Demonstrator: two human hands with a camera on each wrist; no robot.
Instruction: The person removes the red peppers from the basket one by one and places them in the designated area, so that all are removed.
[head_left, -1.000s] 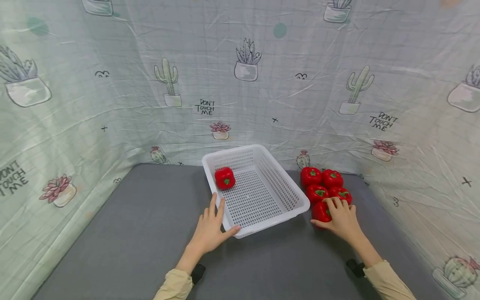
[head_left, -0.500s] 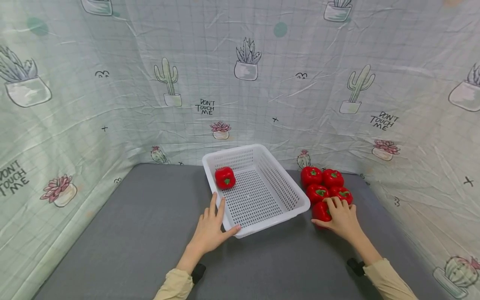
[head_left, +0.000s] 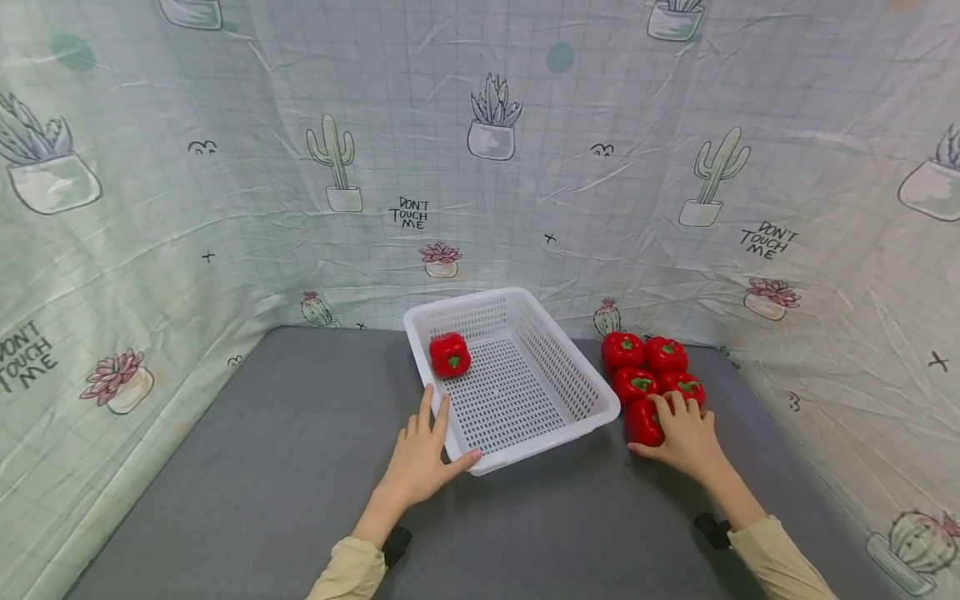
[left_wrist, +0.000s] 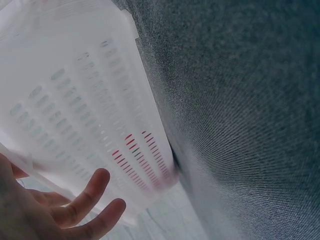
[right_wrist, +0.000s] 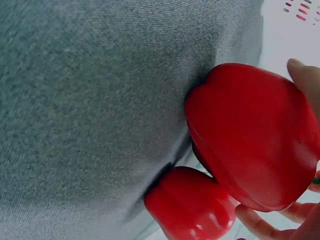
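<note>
My left hand (head_left: 418,462) rests on the near left corner of a white perforated plastic basket (head_left: 543,443), with fingers spread along its rim and thumb at the front edge. A red bell pepper (head_left: 450,353) lies inside the basket, toward its left side. On the right, my right hand (head_left: 686,433) grips the nearest bell pepper (right_wrist: 250,135) of a cluster, thumb on one side and fingers over the other. In the right wrist view this pepper sits low over the grey cloth, and another bell pepper (right_wrist: 190,205) is close behind it.
Several more red bell peppers (head_left: 622,352) stand bunched beyond my right hand, right of the basket. Grey cloth (head_left: 300,433) covers the table. A pale curtain (head_left: 480,200) printed with cacti hangs around the back and sides.
My right thumb and fingers have shifted very slightly to the right around the nearest bell pepper. The left hand and the basket stay where they were.
</note>
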